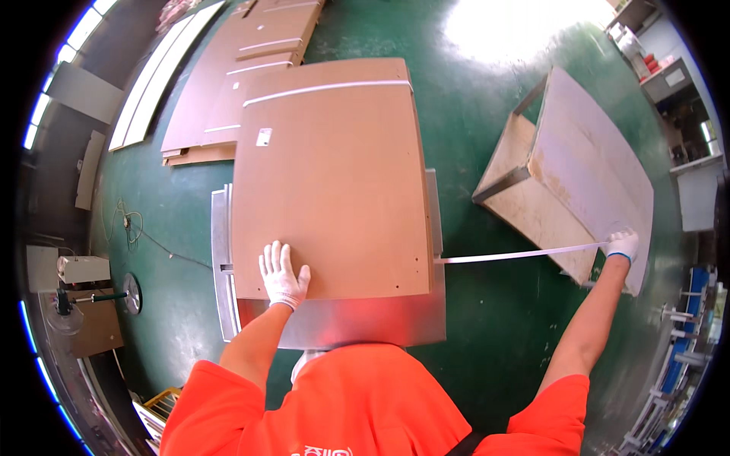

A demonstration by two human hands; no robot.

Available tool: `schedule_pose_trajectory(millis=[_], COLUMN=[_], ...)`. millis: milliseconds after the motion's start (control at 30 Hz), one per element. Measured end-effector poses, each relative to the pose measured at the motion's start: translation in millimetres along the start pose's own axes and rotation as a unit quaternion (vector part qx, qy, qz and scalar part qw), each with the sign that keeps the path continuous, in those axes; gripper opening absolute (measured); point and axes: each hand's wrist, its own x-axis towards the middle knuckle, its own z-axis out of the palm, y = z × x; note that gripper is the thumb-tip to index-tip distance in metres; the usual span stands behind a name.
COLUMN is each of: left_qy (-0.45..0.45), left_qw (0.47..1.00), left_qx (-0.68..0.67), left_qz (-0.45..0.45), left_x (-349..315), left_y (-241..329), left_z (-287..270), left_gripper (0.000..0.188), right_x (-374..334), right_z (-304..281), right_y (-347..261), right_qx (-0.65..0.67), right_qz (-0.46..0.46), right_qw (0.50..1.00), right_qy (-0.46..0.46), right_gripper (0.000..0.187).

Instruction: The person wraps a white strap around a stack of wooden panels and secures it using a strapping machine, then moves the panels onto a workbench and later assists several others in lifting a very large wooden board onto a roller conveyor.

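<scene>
A large flat cardboard box [334, 182] lies on a metal strapping machine [365, 323], whose top shows in front of it and at both sides. One white strap [327, 90] runs across the box near its far end. My left hand [284, 275], in a white glove, rests flat on the near left corner of the box with the fingers spread. Far out to the right, my gloved right hand [622, 242] is closed on a white strap [525, 254]. That strap stretches taut from the machine's right side, beside the box.
Strapped flat cardboard boxes [228, 83] lie on the floor at the far left, beside long white panels [163, 76]. A worn wooden table [593, 167] stands right of the machine, near my right hand. A cable [171, 254] crosses the green floor on the left, by a round-based stand [132, 293].
</scene>
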Motion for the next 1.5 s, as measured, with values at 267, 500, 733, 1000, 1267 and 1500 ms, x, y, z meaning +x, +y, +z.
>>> schedule_pose_trajectory(millis=[267,500,733,1000,1267,1500], left_qy=[0.044,0.135,0.082,0.074,0.215,0.205], left_qw=[0.998,0.974,0.995,0.970,0.882,0.808], left_qx=[-0.037,-0.177,-0.030,0.209,-0.341,-0.452], left_qz=[-0.013,0.044,0.038,-0.098,-0.243,-0.317], left_x=[-11,-11,6,40,19,18], left_y=[-13,-32,-104,-322,-358,-343], left_z=[-9,-11,-61,-113,-171,-185], left_gripper=[0.065,0.027,0.029,0.008,0.029,0.029], right_x=[-400,-518,-516,-521,-521,-523], right_z=[377,352,345,352,351,352], right_y=[192,483,484,489,491,490], right_qx=[-0.417,-0.458,-0.441,-0.495,-0.560,-0.570], right_qz=[-0.699,-0.544,-0.556,-0.573,-0.556,-0.560], right_qw=[0.535,0.587,0.554,0.533,0.500,0.488], right_qy=[-0.226,-0.386,-0.435,-0.378,-0.356,-0.350], right_gripper=[0.002,0.029,0.019,0.020,0.033,0.033])
